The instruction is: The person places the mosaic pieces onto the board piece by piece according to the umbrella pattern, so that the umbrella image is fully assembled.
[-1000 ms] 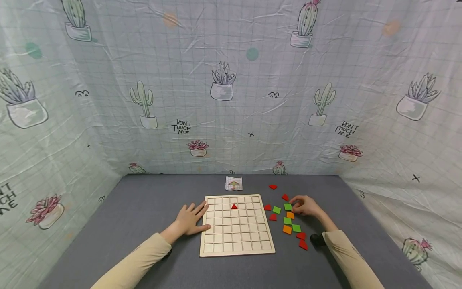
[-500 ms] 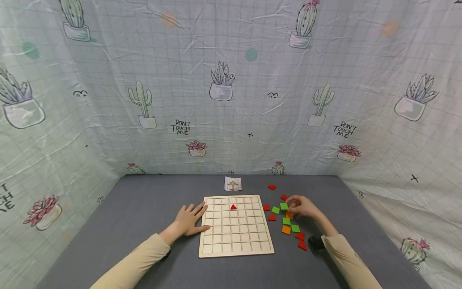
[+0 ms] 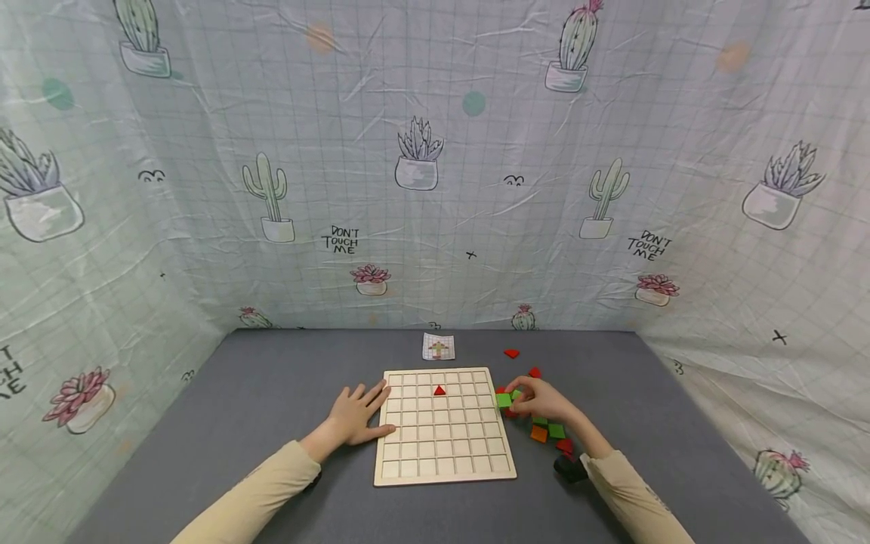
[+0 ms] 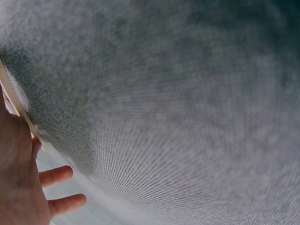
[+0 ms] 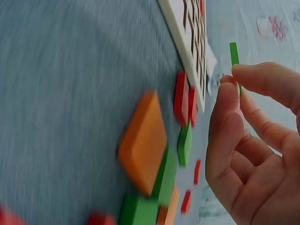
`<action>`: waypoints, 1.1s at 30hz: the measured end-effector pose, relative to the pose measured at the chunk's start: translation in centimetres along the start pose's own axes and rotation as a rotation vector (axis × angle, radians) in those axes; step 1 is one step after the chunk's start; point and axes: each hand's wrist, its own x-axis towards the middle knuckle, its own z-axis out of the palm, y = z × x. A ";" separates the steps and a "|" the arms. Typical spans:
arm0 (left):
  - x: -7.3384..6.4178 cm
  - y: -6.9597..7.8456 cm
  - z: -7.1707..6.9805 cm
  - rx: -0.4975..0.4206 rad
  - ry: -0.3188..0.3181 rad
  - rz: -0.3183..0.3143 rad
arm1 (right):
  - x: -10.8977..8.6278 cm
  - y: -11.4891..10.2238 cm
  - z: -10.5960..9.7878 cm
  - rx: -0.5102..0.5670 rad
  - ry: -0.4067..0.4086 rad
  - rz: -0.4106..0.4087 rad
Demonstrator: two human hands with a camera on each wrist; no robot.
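Pinching a green tile (image 3: 503,401), the right hand (image 3: 544,400) holds it raised above the table (image 3: 299,378). Left of that grip lies the wooden board (image 3: 445,477), bearing a red triangle (image 3: 439,391). The left hand (image 3: 355,417) rests spread on the board's left edge, grasping nothing. Just behind the pinched tile, partly hidden, seem to lie red tiles (image 5: 181,98).

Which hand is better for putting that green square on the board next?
Probably the right hand: it pinches the green square near the right edge of the board. The left hand rests spread at the left edge, holding no piece.
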 end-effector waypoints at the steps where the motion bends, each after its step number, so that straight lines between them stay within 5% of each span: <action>1: 0.0 0.0 0.0 -0.004 -0.001 0.000 | 0.1 -0.1 0.3 0.007 -0.005 -0.007; 22: -0.2 0.1 -0.2 0.005 0.006 0.000 | 3.5 -3.1 5.7 0.028 -0.033 -0.061; 33: -0.2 0.2 -0.4 -0.002 0.002 -0.002 | 5.1 -4.2 7.3 0.084 0.039 0.047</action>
